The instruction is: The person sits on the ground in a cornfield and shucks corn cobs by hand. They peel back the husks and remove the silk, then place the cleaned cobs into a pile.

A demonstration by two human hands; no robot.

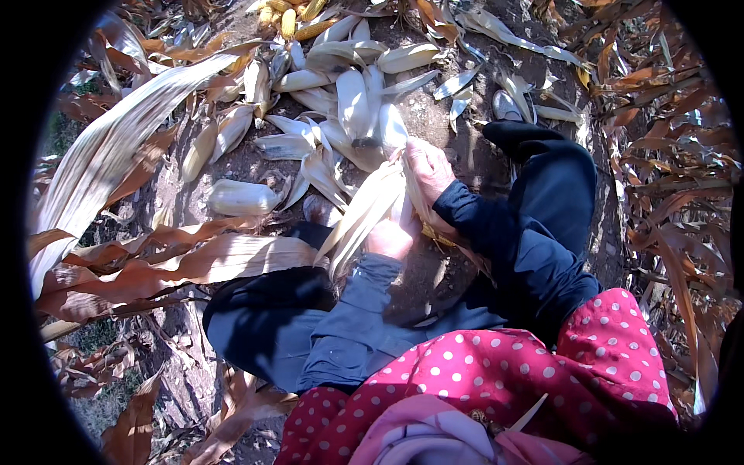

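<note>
My left hand is closed on the lower part of an ear of corn whose pale husk leaves hang down to the left. Above it to the right, my right hand grips the upper part of the same husk, near its stalk end. A bit of yellow cob shows just right of my left hand, partly covered by husk. Unhusked ears lie close beyond my hands, and another husked-over ear rests on the soil to the left.
Bare yellow cobs lie in a pile at the far top. Loose husks are scattered on the soil. Long dry corn leaves stretch along the left, and dry stalks and leaves crowd the right. My bent legs flank the work area.
</note>
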